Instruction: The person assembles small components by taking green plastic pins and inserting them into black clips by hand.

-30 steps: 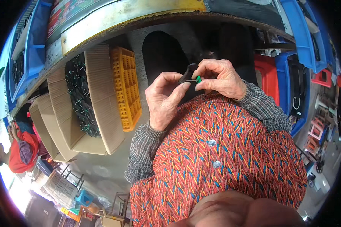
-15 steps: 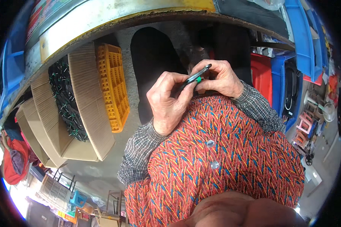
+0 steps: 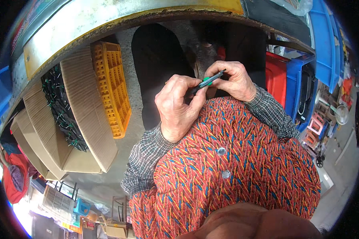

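Above my lap, my left hand pinches a slim dark piece between thumb and fingers. The piece has a pointed dark end and slants up to the right. A small green part shows at its middle. My right hand is closed close by, thumb and forefinger meeting at the piece beside the green part. What the right fingertips grip exactly is partly hidden. To the left, an open cardboard box holds a heap of black pieces with green bits.
A worn metal-topped table edge curves across the far side above my knees. A yellow plastic crate stands beside the cardboard box. On the right are a red bin and blue trays. Small stools stand farther off.
The view has shifted slightly. My right hand has moved a little up and right, and the dark piece has shifted slightly with it. Both hands stay closed at the piece.
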Demonstrator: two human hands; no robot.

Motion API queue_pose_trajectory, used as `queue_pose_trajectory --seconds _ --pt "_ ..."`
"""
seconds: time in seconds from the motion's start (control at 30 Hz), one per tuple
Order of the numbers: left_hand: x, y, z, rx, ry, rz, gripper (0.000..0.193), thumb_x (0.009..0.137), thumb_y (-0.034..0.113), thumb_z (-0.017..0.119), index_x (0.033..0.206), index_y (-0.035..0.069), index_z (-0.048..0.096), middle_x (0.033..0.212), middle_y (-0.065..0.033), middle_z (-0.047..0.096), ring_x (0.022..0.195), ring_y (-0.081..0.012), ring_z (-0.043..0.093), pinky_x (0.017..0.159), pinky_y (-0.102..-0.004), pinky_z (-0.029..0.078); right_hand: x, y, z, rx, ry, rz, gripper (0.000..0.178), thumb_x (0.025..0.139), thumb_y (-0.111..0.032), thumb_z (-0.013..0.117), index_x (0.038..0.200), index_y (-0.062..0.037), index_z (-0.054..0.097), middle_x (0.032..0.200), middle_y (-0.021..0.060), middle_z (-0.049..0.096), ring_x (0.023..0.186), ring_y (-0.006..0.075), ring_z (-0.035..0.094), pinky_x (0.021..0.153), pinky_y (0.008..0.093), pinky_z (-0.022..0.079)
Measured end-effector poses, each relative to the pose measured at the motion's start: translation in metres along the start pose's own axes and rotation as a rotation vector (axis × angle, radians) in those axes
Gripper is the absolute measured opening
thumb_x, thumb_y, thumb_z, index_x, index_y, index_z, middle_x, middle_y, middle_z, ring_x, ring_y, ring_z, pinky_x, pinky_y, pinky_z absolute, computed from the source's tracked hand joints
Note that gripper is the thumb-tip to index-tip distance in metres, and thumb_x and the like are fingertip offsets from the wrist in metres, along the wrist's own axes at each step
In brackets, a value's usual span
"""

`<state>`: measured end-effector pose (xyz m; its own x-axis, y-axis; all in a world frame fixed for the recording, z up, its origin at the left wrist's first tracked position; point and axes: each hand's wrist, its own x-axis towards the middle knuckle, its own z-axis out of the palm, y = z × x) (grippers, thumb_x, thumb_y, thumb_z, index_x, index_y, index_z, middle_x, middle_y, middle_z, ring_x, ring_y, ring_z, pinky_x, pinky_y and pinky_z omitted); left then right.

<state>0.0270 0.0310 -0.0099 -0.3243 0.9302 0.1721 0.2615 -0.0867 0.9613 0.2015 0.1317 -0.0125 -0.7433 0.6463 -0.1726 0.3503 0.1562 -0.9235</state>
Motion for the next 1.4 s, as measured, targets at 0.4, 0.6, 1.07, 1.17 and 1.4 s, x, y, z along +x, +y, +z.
queue_pose_trajectory --seconds 0.4,0.6,1.07,1.17,1.4 --pt "-0.0033 0.0006 0.0017 0.014 -0.009 -0.002 0.017 0.068 -0.001 0.076 0.080 0.003 0.064 0.074 -0.0074 0.063 0.061 -0.0157 0.060 0.053 -0.0259 0.048 -0.0047 0.0058 0.0008 0.078 0.002 -0.014 0.008 0.081 -0.003 0.069 0.089 -0.0027 0.067 0.076 0.0032 0.067 0.070 0.0073 0.063 0.062 0.0234 0.050" --pt "-0.0044 -0.0002 0.0016 0.008 -0.010 0.007 0.017 0.069 -0.002 0.076 0.080 0.003 0.064 0.075 -0.0074 0.064 0.061 -0.0144 0.060 0.053 -0.0246 0.047 -0.0073 0.0056 0.0002 0.092 0.002 0.009 0.008 0.081 -0.002 0.068 0.090 -0.0029 0.068 0.075 0.0024 0.067 0.069 0.0066 0.062 0.062 0.0230 0.050" --pt "-0.0051 -0.0008 0.0020 0.019 0.002 0.027 0.018 0.066 0.000 0.076 0.080 0.003 0.065 0.075 -0.0085 0.064 0.064 -0.0201 0.063 0.056 -0.0288 0.051 -0.0081 0.0059 -0.0033 0.002 -0.007 -0.067 0.010 0.082 -0.001 0.066 0.091 -0.0016 0.069 0.080 0.0073 0.069 0.074 0.0120 0.066 0.066 0.0250 0.051" --pt "-0.0051 0.0000 0.0017 0.014 0.000 0.023 0.018 0.066 0.000 0.076 0.080 0.003 0.065 0.075 -0.0084 0.063 0.064 -0.0198 0.063 0.056 -0.0284 0.051 -0.0083 0.0055 -0.0037 0.000 -0.011 -0.061 0.010 0.082 -0.002 0.066 0.091 -0.0012 0.069 0.080 0.0073 0.069 0.074 0.0119 0.066 0.066 0.0254 0.051" --pt "-0.0027 0.0013 -0.0057 -0.004 -0.073 -0.026 0.024 0.068 0.002 0.077 0.089 0.003 0.065 0.079 -0.0097 0.063 0.065 -0.0196 0.063 0.058 -0.0284 0.052 -0.0053 -0.0031 -0.0075 -0.100 0.008 -0.156 0.009 0.080 -0.004 0.068 0.089 -0.0001 0.067 0.078 0.0097 0.067 0.071 0.0196 0.067 0.063 0.0289 0.051"
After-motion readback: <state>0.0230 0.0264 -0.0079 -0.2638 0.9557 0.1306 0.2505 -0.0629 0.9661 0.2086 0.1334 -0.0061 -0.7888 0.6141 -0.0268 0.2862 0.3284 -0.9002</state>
